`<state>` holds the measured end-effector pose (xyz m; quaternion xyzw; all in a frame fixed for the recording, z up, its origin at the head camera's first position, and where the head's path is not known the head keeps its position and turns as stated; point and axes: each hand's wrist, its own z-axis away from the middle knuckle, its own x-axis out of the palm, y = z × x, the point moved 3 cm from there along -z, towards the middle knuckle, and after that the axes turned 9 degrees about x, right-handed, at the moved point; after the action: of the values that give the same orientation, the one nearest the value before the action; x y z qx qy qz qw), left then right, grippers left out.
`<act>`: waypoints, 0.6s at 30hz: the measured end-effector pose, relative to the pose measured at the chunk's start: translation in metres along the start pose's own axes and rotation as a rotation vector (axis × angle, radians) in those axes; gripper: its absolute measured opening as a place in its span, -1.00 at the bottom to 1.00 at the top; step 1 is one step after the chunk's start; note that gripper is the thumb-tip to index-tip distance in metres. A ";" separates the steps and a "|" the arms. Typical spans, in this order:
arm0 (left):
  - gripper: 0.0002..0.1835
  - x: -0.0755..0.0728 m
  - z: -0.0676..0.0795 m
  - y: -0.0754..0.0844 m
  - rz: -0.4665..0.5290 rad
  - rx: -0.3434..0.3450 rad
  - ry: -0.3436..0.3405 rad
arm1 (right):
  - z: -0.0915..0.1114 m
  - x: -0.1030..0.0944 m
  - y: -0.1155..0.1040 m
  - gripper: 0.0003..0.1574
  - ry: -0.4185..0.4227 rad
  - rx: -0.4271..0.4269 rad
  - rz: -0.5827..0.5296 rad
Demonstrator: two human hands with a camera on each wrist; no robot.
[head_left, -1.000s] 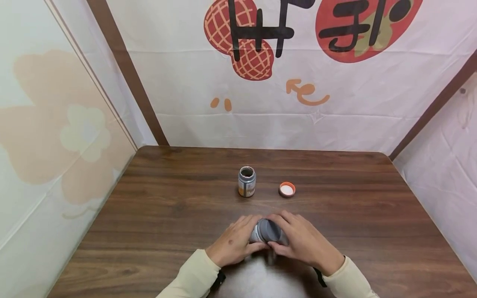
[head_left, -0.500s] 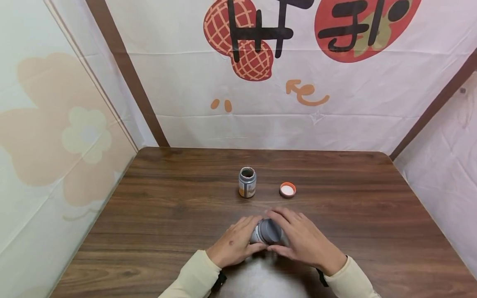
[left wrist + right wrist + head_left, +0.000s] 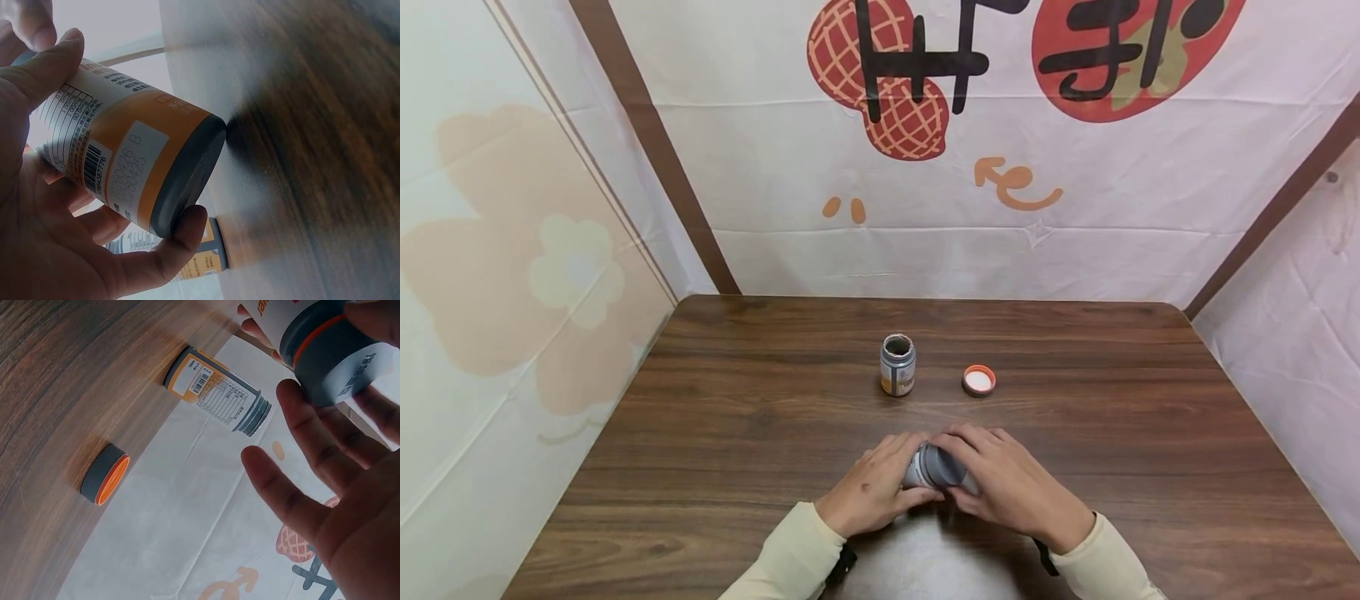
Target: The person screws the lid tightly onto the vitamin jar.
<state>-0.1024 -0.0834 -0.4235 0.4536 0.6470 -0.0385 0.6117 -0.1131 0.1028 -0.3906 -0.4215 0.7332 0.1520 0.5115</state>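
Grips a capped bottle (image 3: 125, 140), tilted, in the left hand (image 3: 874, 490), with thumb and fingers curled tight round its body, and pinches its grey cap (image 3: 340, 369) between thumb and fingers of the right hand (image 3: 1015, 479). In the head view, sets both hands almost together over the near part of the wooden table (image 3: 737, 417), with most of the bottle hidden behind them. Shows there, well beyond the hands, an open bottle (image 3: 897, 367) standing upright and, just to the right of it, a loose cap (image 3: 978, 381) lying with white lining uppermost. In the left wrist view, adds what is hidden from the head: a barcode (image 3: 93, 164), stamped digits (image 3: 128, 164), and a dark base (image 3: 194, 178) with a fingertip (image 3: 190, 225) against its edge. Leaves unclear whether that base touches the wood. In the right wrist view, brings out a thin orange ring (image 3: 317, 331) beneath the grey cap and lettering (image 3: 359, 375) on its top, neither to be made out from the head. Shows also, in that view alone, one right-hand finger (image 3: 275, 487) stretched out apart from the others, clear of the bottle. Gives the loose cap side-on there, with a bright orange inside.
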 end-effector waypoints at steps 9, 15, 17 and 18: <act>-0.32 0.001 0.001 -0.001 -0.012 -0.009 -0.024 | 0.001 0.002 0.001 -0.25 0.001 0.080 0.047; -0.29 0.000 0.001 -0.001 -0.010 -0.014 -0.021 | 0.001 0.002 0.001 -0.10 0.004 0.061 0.024; -0.29 0.000 0.001 -0.001 0.001 -0.019 -0.019 | 0.000 0.001 0.001 -0.08 -0.001 0.035 0.006; -0.29 0.000 0.000 -0.001 0.008 -0.021 -0.016 | 0.000 0.001 0.001 -0.07 -0.004 0.024 -0.004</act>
<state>-0.1028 -0.0845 -0.4237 0.4493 0.6406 -0.0329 0.6218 -0.1137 0.1026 -0.3917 -0.4166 0.7332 0.1430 0.5181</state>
